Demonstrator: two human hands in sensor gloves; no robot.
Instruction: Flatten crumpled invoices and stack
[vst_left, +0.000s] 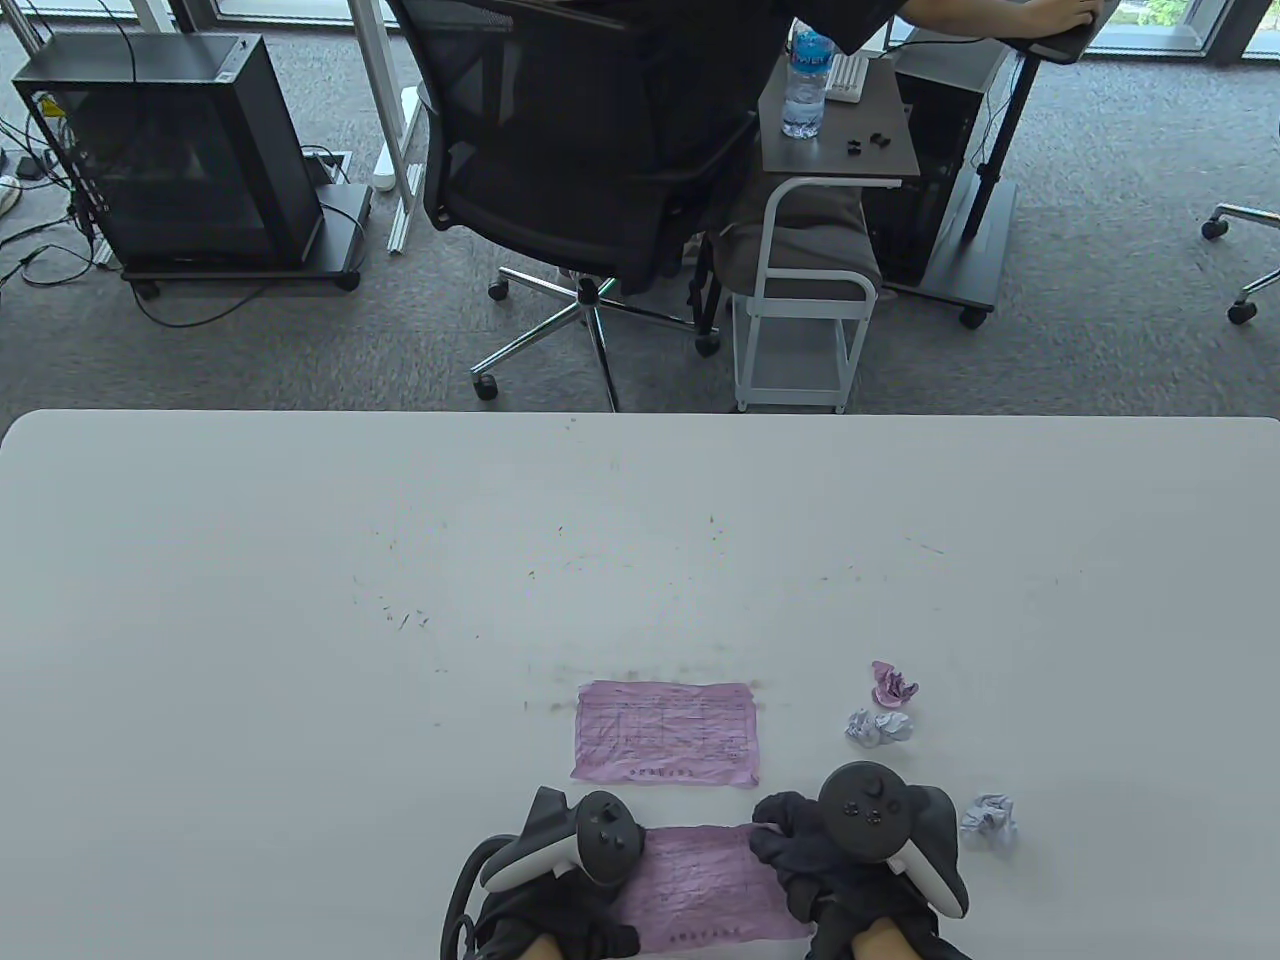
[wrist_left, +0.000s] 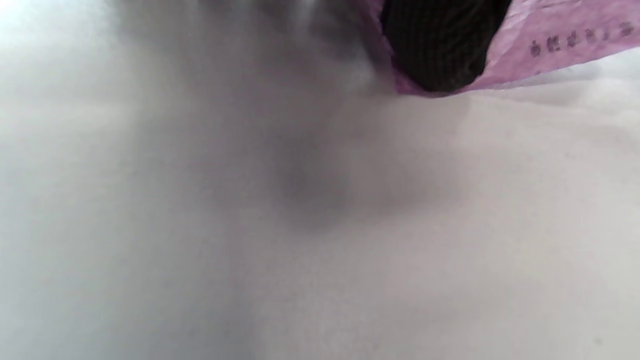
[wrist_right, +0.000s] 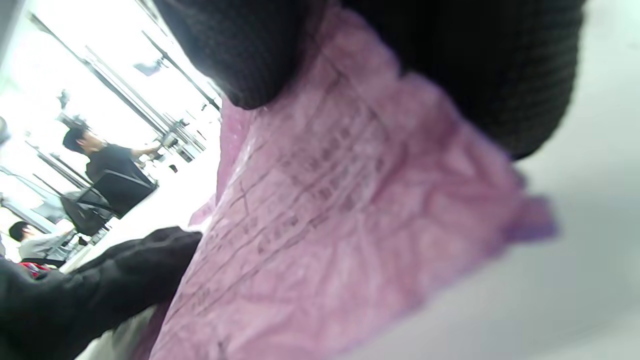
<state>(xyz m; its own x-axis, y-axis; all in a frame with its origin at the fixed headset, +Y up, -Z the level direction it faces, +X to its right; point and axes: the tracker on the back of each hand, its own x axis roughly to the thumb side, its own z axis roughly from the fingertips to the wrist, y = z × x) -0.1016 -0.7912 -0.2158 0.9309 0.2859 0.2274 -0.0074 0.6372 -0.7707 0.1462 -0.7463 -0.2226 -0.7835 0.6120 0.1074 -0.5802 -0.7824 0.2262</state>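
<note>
The left hand (vst_left: 560, 880) and the right hand (vst_left: 840, 860), both in dark sensor gloves, rest on the two short ends of a wrinkled pink paper invoice with a printed grid (vst_left: 700, 885), which lies on the white tabletop (vst_left: 300, 600) at its near edge. The sheet spans the gap between them. In the right wrist view, dark gloved fingers (wrist_right: 475, 75) lie on top of the pink paper, pressing it down; whether they are straight or curled cannot be told. In the left wrist view one gloved fingertip (wrist_left: 440, 45) sits on the sheet's edge, the rest being blur, so that hand's state cannot be told either.

Just beyond both hands lies a second pink invoice, already flattened (vst_left: 665, 733), apart from the held one. Beyond the right hand are a crumpled pink paper ball (vst_left: 892, 684) and a crumpled pale lilac ball (vst_left: 880, 726), close together. Just to the right of the right hand sits another crumpled pale lilac ball (vst_left: 988, 822).
</note>
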